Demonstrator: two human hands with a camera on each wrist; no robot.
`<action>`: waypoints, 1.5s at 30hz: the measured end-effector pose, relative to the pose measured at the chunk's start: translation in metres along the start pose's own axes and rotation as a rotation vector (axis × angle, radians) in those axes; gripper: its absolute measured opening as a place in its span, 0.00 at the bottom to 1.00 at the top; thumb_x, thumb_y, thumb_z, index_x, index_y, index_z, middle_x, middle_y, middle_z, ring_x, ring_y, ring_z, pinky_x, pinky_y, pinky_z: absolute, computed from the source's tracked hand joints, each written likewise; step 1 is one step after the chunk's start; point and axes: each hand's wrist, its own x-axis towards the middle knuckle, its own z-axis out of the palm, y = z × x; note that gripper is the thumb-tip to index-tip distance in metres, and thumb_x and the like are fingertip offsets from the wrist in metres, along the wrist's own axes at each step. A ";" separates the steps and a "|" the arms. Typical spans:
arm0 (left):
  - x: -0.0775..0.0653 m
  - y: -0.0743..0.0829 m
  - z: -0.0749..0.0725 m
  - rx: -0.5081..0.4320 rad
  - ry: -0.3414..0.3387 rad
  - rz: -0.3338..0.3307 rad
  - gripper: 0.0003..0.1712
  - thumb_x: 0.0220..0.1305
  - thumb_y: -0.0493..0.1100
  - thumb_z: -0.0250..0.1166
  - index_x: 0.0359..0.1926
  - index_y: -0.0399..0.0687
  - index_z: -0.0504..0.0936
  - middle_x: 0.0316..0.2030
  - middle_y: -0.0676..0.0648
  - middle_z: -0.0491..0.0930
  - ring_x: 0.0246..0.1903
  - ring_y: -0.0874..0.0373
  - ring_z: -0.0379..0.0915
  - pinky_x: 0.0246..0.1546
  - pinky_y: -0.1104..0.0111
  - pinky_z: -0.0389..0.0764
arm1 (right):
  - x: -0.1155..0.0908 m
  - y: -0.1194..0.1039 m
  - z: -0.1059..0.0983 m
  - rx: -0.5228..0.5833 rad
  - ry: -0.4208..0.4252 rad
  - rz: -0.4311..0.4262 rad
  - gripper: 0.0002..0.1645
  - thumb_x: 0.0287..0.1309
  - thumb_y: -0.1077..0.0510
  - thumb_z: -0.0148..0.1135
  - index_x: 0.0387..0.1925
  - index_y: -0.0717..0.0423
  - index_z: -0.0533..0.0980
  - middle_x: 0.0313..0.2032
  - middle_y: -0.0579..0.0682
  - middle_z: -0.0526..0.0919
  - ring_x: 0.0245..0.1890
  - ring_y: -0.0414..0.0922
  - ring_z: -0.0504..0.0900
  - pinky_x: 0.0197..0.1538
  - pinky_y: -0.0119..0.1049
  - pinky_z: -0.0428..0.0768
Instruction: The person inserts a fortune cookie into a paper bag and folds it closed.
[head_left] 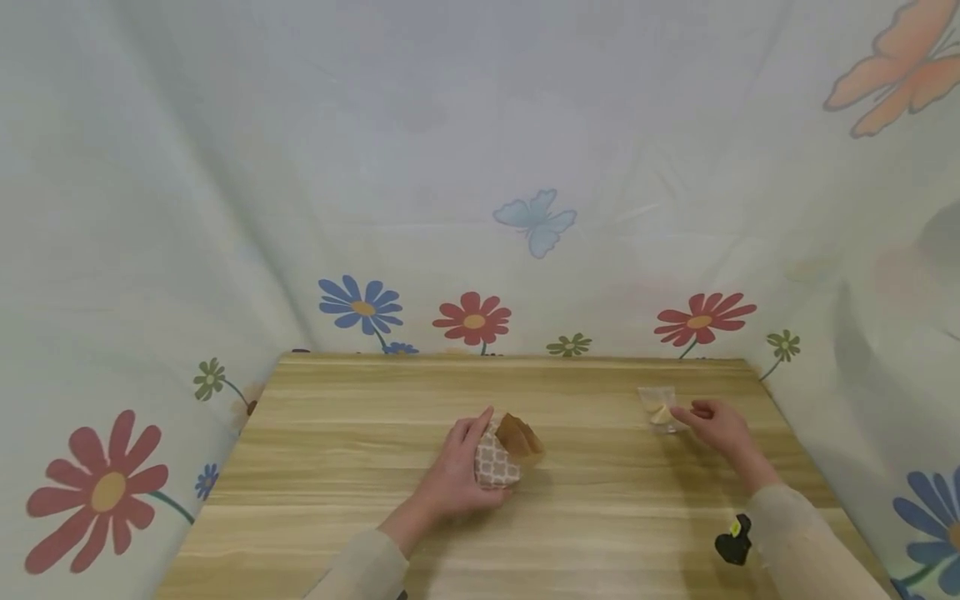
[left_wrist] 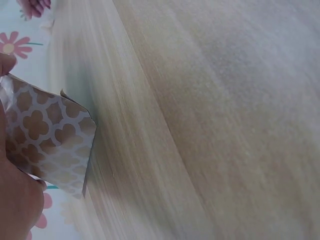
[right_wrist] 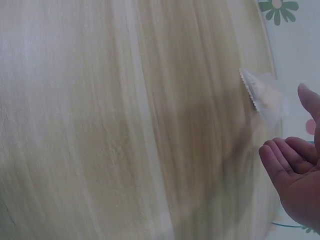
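Observation:
My left hand (head_left: 457,475) grips a small brown paper bag (head_left: 497,460) with a white lattice pattern, fingers along its far side and thumb at the near side. Its brown mouth gapes toward the right. In the left wrist view the patterned bag (left_wrist: 52,132) stands at the left edge, held between thumb and fingers. Toward the right back of the table lies a small clear packet (head_left: 657,408) with something pale yellow inside. My right hand (head_left: 716,429) is beside that packet, thumb and fingers apart. The right wrist view shows the packet (right_wrist: 265,97) just beyond the fingertips.
A small black object (head_left: 733,542) with a yellow-green patch lies by the right sleeve. The wood-grain table (head_left: 337,417) has its far edge against a pale curtain (head_left: 420,167) printed with flowers and butterflies, which also hangs along both sides.

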 end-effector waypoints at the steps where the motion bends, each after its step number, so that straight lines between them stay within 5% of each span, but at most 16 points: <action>1: 0.000 0.001 0.000 0.001 0.000 -0.002 0.74 0.44 0.59 0.86 0.86 0.56 0.51 0.70 0.43 0.64 0.62 0.52 0.69 0.64 0.51 0.80 | 0.001 0.001 0.001 0.014 -0.006 0.024 0.54 0.76 0.34 0.57 0.72 0.82 0.61 0.68 0.81 0.69 0.67 0.73 0.72 0.68 0.65 0.75; 7: -0.002 0.005 -0.001 0.007 -0.011 -0.017 0.74 0.44 0.58 0.85 0.87 0.60 0.50 0.70 0.43 0.65 0.62 0.52 0.70 0.65 0.51 0.79 | 0.003 0.009 0.008 0.084 -0.022 0.100 0.56 0.76 0.32 0.56 0.73 0.82 0.60 0.67 0.81 0.70 0.66 0.72 0.74 0.70 0.66 0.72; 12: -0.002 0.004 -0.001 0.005 -0.006 -0.010 0.74 0.44 0.58 0.86 0.86 0.56 0.51 0.69 0.43 0.65 0.61 0.53 0.70 0.64 0.51 0.80 | 0.005 0.011 0.012 0.101 0.002 0.085 0.53 0.76 0.35 0.57 0.70 0.83 0.63 0.64 0.79 0.75 0.62 0.69 0.80 0.69 0.64 0.74; 17: -0.002 0.003 -0.002 0.011 -0.003 -0.009 0.74 0.45 0.59 0.85 0.87 0.63 0.48 0.70 0.45 0.65 0.62 0.54 0.69 0.64 0.53 0.79 | 0.008 0.007 0.015 0.097 0.035 0.050 0.46 0.77 0.40 0.60 0.67 0.83 0.67 0.58 0.76 0.82 0.54 0.64 0.86 0.64 0.61 0.79; 21: -0.003 0.003 -0.004 -0.002 -0.003 -0.005 0.74 0.45 0.58 0.85 0.87 0.66 0.47 0.71 0.45 0.64 0.63 0.54 0.68 0.65 0.52 0.79 | 0.008 0.003 0.017 0.127 0.053 0.024 0.38 0.77 0.47 0.62 0.63 0.82 0.71 0.50 0.72 0.87 0.41 0.53 0.91 0.50 0.46 0.87; 26: -0.003 0.003 -0.006 0.001 -0.003 -0.006 0.74 0.46 0.57 0.85 0.87 0.67 0.47 0.70 0.45 0.64 0.62 0.54 0.69 0.64 0.52 0.79 | 0.009 0.006 0.023 0.184 0.067 0.022 0.32 0.76 0.53 0.64 0.60 0.82 0.72 0.47 0.70 0.88 0.34 0.42 0.89 0.36 0.30 0.85; 45: -0.006 0.000 -0.006 0.009 0.006 -0.007 0.74 0.46 0.56 0.85 0.87 0.65 0.47 0.71 0.44 0.64 0.62 0.53 0.69 0.65 0.50 0.79 | 0.013 0.000 0.036 0.286 0.078 0.063 0.18 0.73 0.67 0.63 0.54 0.82 0.74 0.40 0.65 0.87 0.31 0.37 0.85 0.35 0.30 0.87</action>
